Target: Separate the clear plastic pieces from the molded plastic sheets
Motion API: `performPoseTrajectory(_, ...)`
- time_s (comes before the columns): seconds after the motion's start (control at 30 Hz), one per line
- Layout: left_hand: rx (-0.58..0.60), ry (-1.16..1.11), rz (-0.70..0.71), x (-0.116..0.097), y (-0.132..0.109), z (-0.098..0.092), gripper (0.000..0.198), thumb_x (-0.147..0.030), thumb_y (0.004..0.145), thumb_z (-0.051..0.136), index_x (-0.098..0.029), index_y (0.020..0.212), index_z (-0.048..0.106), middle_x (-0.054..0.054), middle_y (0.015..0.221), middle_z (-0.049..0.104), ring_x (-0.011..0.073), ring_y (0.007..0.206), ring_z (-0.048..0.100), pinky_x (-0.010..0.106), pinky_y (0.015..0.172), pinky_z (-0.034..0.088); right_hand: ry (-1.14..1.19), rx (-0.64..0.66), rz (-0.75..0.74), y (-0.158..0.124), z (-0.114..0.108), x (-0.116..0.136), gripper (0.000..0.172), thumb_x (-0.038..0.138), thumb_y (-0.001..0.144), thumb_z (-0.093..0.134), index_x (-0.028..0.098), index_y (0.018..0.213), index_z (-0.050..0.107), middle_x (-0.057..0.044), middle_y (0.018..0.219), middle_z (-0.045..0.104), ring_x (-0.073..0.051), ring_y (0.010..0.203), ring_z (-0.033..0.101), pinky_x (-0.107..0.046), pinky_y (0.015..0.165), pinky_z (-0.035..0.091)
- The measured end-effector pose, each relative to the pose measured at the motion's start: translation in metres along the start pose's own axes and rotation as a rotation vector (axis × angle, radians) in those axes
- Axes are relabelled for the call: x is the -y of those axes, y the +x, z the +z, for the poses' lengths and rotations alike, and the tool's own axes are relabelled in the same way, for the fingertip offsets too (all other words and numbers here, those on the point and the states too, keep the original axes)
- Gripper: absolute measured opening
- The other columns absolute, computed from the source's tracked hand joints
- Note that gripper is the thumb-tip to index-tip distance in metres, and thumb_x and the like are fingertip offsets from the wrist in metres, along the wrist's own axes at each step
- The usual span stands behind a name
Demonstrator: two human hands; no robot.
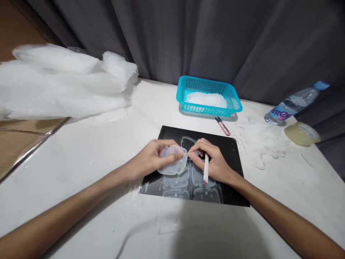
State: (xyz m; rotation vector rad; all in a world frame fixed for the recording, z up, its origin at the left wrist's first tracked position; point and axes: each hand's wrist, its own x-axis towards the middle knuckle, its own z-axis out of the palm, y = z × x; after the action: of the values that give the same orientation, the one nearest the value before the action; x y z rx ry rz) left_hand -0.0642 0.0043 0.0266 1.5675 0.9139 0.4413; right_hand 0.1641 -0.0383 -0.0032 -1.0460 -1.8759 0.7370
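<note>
A translucent, rounded plastic piece [172,167] is pinched between the thumb and fingers of my left hand [153,156]. At its right edge, the thumb and forefinger of my right hand [210,158] pinch together; what lies between these fingertips is too small to tell. The same right hand also holds a white stick-like tool [206,169], which points down from the palm. Under both hands lies a black mat [231,154]. Several similar translucent shapes in a sheet [205,194] rest on its near half, and a thin clear outline strip [185,138] lies beyond the fingertips.
Behind the mat stands a blue basket [210,109] holding white pieces, with small pink-handled snips [223,126] before it. Clear scraps [264,140], a tape roll [302,133] and a water bottle [293,104] are at right. White wrapped bundles [61,82] fill the left back.
</note>
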Motion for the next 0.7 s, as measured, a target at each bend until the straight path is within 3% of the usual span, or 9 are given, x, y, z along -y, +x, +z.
performPoseTrajectory(0.4,0.015,0.004,-0.003,0.0009,0.0008,-0.0014,0.032,-0.047,0.092,0.071,-0.015,0.09,0.073,-0.002,0.072,0.06,0.0102,0.064,0.051,0.02,0.056,0.038,-0.006,-0.012,-0.026,-0.0004,0.0001,-0.0005,0.009,0.018,0.097,0.062,0.02,0.089,0.066,0.002,0.075,0.052,-0.015,0.071,0.046,-0.033,0.071,0.039)
performPoseTrajectory(0.53,0.014,-0.017,0.007,0.0019,0.0017,-0.0002,0.031,-0.046,0.092,0.071,-0.015,0.09,0.072,-0.001,0.075,0.061,0.0105,0.065,0.055,0.02,0.055,0.044,-0.008,-0.013,0.008,-0.0009,0.0007,-0.001,0.007,0.02,0.098,0.062,0.021,0.094,0.068,0.001,0.079,0.055,-0.015,0.073,0.047,-0.033,0.072,0.04)
performPoseTrajectory(0.7,-0.01,-0.166,-0.043,0.0014,0.0036,0.0019,0.036,-0.045,0.088,0.076,-0.02,0.109,0.061,-0.003,0.073,0.061,0.0126,0.054,0.061,0.021,0.041,0.052,-0.012,-0.028,0.051,-0.0005,0.0003,-0.0002,0.007,0.022,0.098,0.062,0.022,0.1,0.069,0.001,0.081,0.052,-0.016,0.074,0.048,-0.032,0.072,0.041)
